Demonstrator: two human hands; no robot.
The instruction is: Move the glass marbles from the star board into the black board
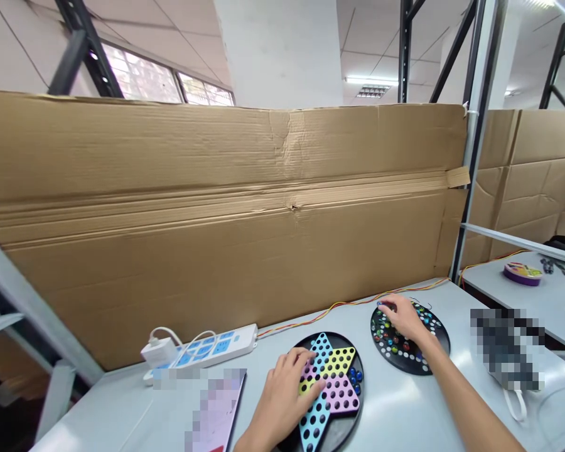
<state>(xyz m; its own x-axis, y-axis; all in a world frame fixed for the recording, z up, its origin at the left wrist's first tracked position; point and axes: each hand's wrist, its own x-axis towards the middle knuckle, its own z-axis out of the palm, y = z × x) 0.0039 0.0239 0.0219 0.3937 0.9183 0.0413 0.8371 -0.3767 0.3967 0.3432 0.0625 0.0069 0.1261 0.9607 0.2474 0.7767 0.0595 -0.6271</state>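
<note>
A round black board with a coloured star of holes [335,375] lies on the grey table near me; a few blue marbles [355,375] sit in its right point. My left hand [282,395] rests flat on the star's left side, fingers apart. A second round black board [424,358] full of mixed marbles lies to the right. My right hand [405,317] reaches over its far left part with fingertips down among the marbles; whether it pinches one is hidden.
A tall cardboard wall [226,213] closes the back of the table. A white power strip [207,346] with a plugged charger lies at its foot, a red-yellow wire [339,306] trailing right. A neighbouring table holds a purple round object [521,274].
</note>
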